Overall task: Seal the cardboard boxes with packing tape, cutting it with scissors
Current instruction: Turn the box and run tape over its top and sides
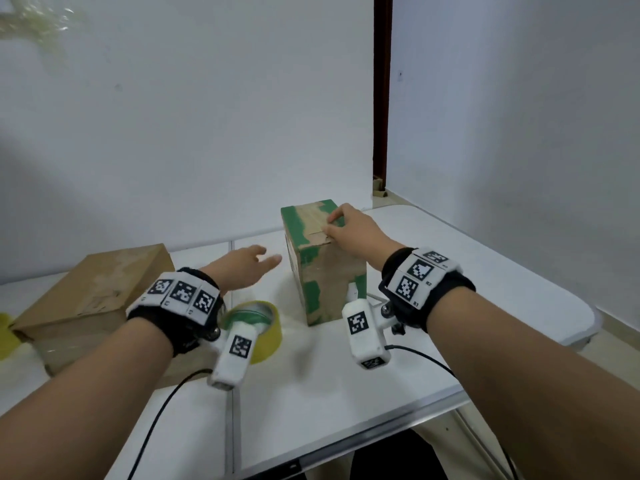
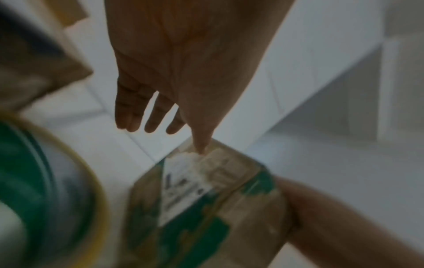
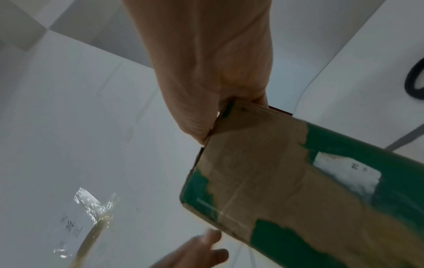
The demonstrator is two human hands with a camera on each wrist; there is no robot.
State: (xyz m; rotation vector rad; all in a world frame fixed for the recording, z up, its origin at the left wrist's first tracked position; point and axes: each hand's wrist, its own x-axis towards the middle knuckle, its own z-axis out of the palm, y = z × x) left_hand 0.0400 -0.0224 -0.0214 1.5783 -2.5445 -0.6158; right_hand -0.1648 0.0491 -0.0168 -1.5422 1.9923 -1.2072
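A tall cardboard box (image 1: 327,271) with torn green print stands upright mid-table. My right hand (image 1: 330,226) grips its top edge, thumb on the near face and fingers over the top; the right wrist view shows this hand (image 3: 213,116) clasped on the box (image 3: 275,172) at a corner. My left hand (image 1: 268,256) hovers open just left of the box, fingers straight and holding nothing. In the left wrist view its thumb (image 2: 201,145) points at the box (image 2: 206,199); contact is unclear. A yellow tape roll (image 1: 266,336) lies below my left wrist. No scissors are in view.
A flat brown box (image 1: 93,292) lies at the left of the white table (image 1: 450,271). A yellow object (image 1: 5,336) shows at the far left edge. The wall stands close behind, with crumpled tape scraps (image 3: 91,203) stuck on it. The table's rounded right edge is near.
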